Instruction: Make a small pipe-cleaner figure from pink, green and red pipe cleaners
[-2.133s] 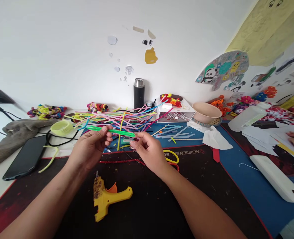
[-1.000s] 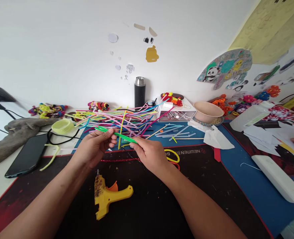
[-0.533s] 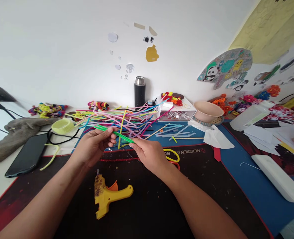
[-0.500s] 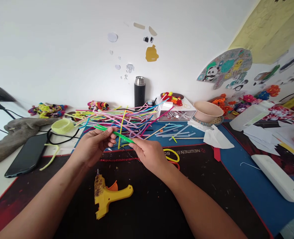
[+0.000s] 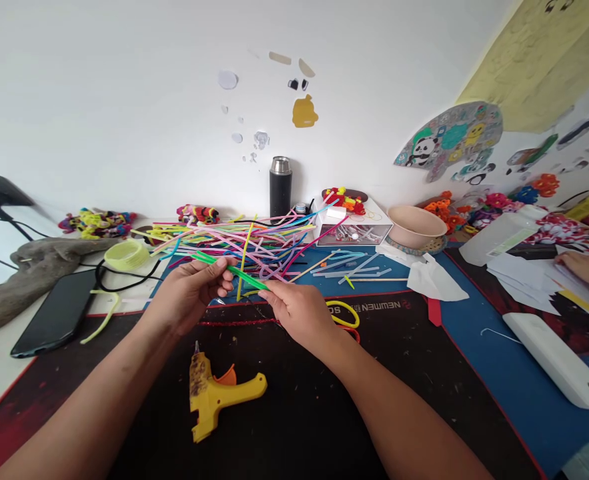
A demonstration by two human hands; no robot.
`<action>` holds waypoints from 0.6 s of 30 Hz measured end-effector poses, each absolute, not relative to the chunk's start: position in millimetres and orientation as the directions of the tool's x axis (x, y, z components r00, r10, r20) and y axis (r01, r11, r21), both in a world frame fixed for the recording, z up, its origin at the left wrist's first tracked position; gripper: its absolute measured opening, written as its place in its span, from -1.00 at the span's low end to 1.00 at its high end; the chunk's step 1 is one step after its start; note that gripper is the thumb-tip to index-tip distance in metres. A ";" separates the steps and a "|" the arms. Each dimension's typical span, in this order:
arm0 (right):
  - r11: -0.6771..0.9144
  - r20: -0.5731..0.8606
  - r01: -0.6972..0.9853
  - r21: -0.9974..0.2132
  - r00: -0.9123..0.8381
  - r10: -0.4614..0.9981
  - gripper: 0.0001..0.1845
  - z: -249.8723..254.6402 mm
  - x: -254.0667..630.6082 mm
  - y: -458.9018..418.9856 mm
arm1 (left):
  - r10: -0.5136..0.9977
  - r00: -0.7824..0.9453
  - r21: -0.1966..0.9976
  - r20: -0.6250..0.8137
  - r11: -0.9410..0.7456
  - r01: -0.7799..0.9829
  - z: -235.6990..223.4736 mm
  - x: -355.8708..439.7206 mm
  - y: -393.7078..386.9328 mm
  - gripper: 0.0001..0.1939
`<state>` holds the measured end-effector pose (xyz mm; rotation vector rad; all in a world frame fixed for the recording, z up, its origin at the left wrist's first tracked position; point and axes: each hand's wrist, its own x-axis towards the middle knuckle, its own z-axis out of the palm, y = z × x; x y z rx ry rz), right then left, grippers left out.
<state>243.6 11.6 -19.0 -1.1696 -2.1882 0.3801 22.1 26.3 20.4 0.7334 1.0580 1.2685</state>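
Observation:
Green pipe cleaners (image 5: 247, 277) stretch between my two hands, above the far part of the dark mat. My left hand (image 5: 197, 283) pinches them near their left end, thumb on top, with the tips sticking out past it. My right hand (image 5: 297, 308) is closed around their right end, which is hidden in the fingers. Behind the hands lies a loose heap of many-coloured pipe cleaners (image 5: 219, 235), with a yellow one (image 5: 244, 259) lying across it. A yellow glue gun (image 5: 219, 397) with an orange trigger rests on the mat below my hands.
At left are a phone (image 5: 54, 313), a pale green roll (image 5: 126, 255) and a grey driftwood piece (image 5: 39, 270). A black flask (image 5: 280, 188), a white box (image 5: 369, 223) and a pink bowl (image 5: 414, 225) stand along the wall. Another person's hand (image 5: 587, 269) touches papers at right.
Another person's hand has come into view over the papers at the right. My hands stay almost in place, still holding the green pipe cleaners.

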 end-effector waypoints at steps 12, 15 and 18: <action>0.572 0.367 0.641 -0.511 -0.439 0.820 -0.70 -17.4 243.2 11.0 | 0.982 0.018 0.906 -0.189 0.182 -0.382 12.4 13.8 29.7 -0.73; 0.580 0.379 0.640 -0.504 -0.439 0.815 -0.71 -16.7 243.2 10.5 | 0.981 0.030 0.909 -0.193 0.190 -0.371 12.1 10.5 30.1 -0.72; 0.581 0.380 0.641 -0.501 -0.441 0.813 -0.70 -14.9 242.9 9.5 | 0.981 0.050 0.916 -0.188 0.194 -0.352 12.5 7.9 30.9 -0.67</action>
